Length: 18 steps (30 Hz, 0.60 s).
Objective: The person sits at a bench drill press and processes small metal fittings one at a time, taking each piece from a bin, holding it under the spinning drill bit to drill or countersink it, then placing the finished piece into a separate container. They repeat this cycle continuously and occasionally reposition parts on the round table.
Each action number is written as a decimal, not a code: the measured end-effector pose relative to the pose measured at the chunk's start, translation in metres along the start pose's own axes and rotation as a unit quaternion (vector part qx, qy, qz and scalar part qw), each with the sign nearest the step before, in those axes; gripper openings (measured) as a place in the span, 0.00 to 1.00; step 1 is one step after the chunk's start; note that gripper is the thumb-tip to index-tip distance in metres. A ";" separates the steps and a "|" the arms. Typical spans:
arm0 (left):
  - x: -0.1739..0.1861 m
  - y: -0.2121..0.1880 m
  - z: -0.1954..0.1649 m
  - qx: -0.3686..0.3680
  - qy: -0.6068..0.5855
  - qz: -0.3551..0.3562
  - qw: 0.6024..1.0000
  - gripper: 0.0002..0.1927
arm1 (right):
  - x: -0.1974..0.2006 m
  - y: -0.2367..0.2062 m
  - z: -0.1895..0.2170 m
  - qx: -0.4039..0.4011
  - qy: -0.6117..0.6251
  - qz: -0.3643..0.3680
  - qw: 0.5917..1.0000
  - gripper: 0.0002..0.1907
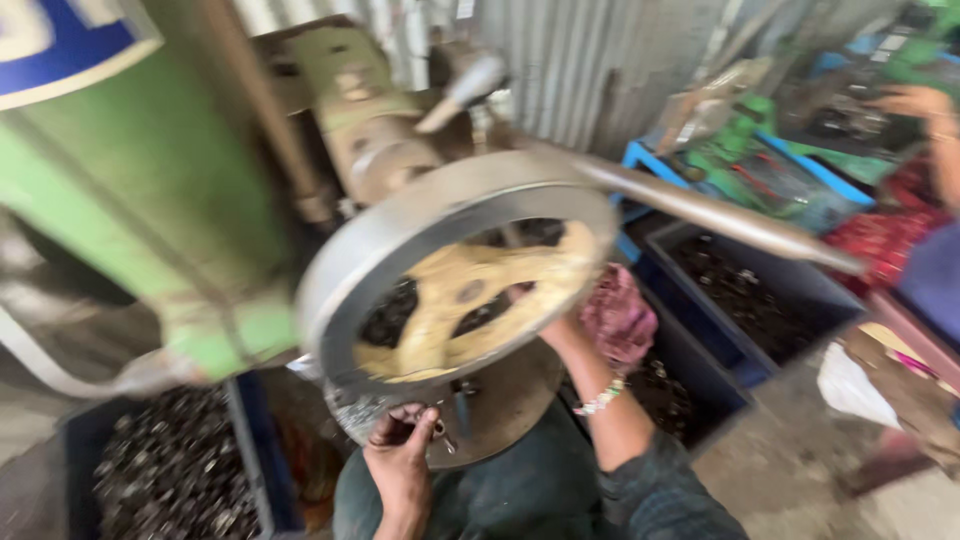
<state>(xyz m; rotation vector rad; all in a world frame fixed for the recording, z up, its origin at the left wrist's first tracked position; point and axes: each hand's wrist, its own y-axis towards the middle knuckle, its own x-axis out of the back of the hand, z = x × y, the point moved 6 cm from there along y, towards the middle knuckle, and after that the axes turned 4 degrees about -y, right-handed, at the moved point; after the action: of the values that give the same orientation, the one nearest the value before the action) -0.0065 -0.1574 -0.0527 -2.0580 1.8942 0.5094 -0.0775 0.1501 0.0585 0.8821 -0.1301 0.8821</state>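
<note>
A big grey flywheel point(400, 240) with yellowish spokes point(450, 300) fills the middle, mounted on a green press machine point(150, 190). My left hand point(400, 465) is under the wheel at the round metal bed point(510, 400), fingers curled around a small dark metal piece point(412, 418); motion blur hides its shape. My right hand point(545, 320) reaches up behind the wheel's rim, and the spokes hide most of its fingers. A beaded bracelet point(600, 398) is on that wrist. Whether the right hand grips anything cannot be made out.
A long metal lever point(720, 215) juts right from the machine. Blue bins point(760, 300) of dark small metal pieces stand right and lower left point(170, 470). A pink-red cloth point(618, 315) lies beside my right wrist. Another person's hand point(915, 100) works at the far right.
</note>
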 end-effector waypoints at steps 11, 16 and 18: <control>0.099 0.036 -0.064 0.055 0.124 -0.116 0.984 0.21 | 0.016 0.007 0.020 0.119 -0.126 -0.022 0.985 0.18; 0.071 0.055 -0.105 -0.103 0.268 -0.027 0.958 0.19 | 0.011 0.013 -0.002 0.093 -0.049 -0.011 0.994 0.24; 0.071 0.059 -0.103 -0.069 0.190 -0.075 0.976 0.17 | 0.007 0.013 -0.015 0.028 0.092 0.017 0.995 0.31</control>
<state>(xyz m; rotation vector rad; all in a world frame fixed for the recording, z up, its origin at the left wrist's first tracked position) -0.0545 -0.2717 0.0084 -2.5149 1.9238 0.2270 -0.0861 0.1694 0.0601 0.8489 0.0400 0.9986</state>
